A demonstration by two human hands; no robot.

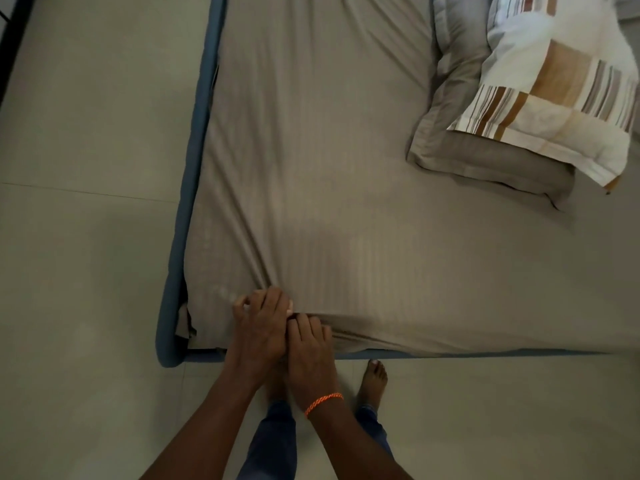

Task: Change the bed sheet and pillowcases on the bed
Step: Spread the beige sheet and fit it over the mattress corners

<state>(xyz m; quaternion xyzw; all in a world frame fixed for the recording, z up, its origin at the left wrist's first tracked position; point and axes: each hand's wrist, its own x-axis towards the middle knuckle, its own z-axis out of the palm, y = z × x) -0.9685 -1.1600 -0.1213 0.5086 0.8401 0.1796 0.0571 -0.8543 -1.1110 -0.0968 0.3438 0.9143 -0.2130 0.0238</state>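
Observation:
A taupe striped bed sheet (329, 168) covers the mattress, with creases running toward its near edge. My left hand (261, 323) presses down on the sheet at that edge, close to the near-left corner, fingers curled into the fabric. My right hand (310, 348), with an orange thread on the wrist, sits right beside it, its fingers tucked against the sheet's edge. At the far right lie two pillows: a taupe-cased pillow (460, 126) underneath and a white pillow with brown and striped patches (561, 84) on top of it.
A blue mattress border (188, 174) shows along the left side and the near-left corner. Pale tiled floor (86, 237) surrounds the bed. My bare feet and jeans (372, 382) stand close against the near edge. A dark frame crosses the top left.

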